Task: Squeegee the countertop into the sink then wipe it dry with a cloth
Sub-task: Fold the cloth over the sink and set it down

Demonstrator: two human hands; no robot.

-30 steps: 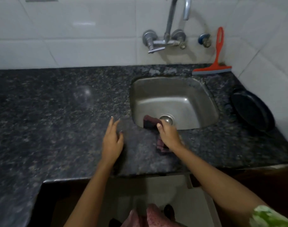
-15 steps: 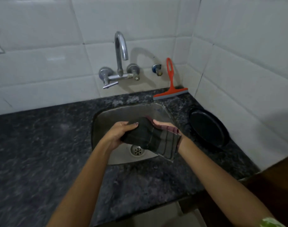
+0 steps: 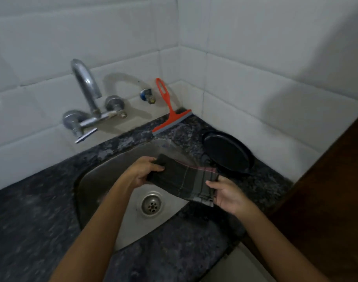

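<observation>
A dark checked cloth (image 3: 184, 181) is stretched between both hands above the steel sink (image 3: 105, 180). My left hand (image 3: 142, 170) grips its left end and my right hand (image 3: 227, 195) grips its lower right corner. The drain (image 3: 151, 204) shows below the cloth. An orange squeegee (image 3: 170, 117) leans against the tiled wall behind the sink, its blade resting on the dark speckled granite countertop (image 3: 31, 216). Wet patches glisten on the counter behind the sink.
A chrome wall tap (image 3: 86, 98) juts out over the sink's back left. A black round pan (image 3: 228, 152) lies on the counter to the right, near the corner wall. A brown wooden panel (image 3: 326, 200) stands at the far right.
My right hand lifted the cloth off the sink's front rim and my left hand left the counter and took hold too. The cloth has since been pulled wider between both hands; the view swung left.
</observation>
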